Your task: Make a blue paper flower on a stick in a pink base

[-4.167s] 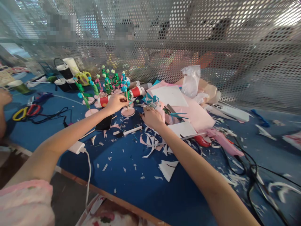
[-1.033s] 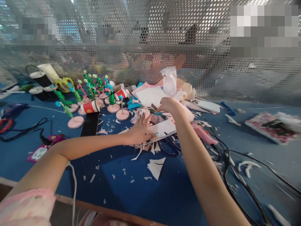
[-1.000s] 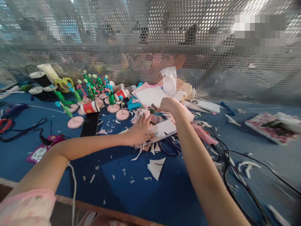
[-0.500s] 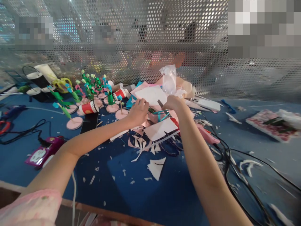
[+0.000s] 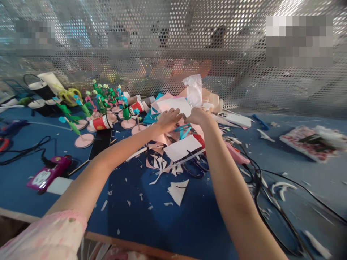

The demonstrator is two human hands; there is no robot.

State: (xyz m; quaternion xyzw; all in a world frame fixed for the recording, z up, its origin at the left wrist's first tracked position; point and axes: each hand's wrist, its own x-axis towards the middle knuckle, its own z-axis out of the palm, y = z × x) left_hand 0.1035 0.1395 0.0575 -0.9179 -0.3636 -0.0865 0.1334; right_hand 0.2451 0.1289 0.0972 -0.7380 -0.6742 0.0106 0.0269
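Observation:
Over the paper pile, my left hand (image 5: 169, 120) has its fingers curled together, close to my right hand. What they hold, if anything, is hidden. My right hand (image 5: 198, 116) is closed in a pinch on a small grey strip (image 5: 184, 117), which shows between the two hands. Just below them lie teal strips (image 5: 183, 130) and pink paper scraps. A white sheet (image 5: 175, 104) sits behind the fingers, and a white paper piece (image 5: 183, 148) lies in front.
Paper flowers on pink round bases (image 5: 84, 141) stand at left, with red-and-white paper cups (image 5: 100, 122). A purple glue-gun-like device (image 5: 48, 173) lies front left. Black cables (image 5: 260, 180) run along the right. A clear plastic bag (image 5: 193, 90) stands against the perforated metal screen (image 5: 162, 54).
My left hand has moved right and slightly up, nearer my right hand. Less of the grey strip shows now. The view has shifted slightly.

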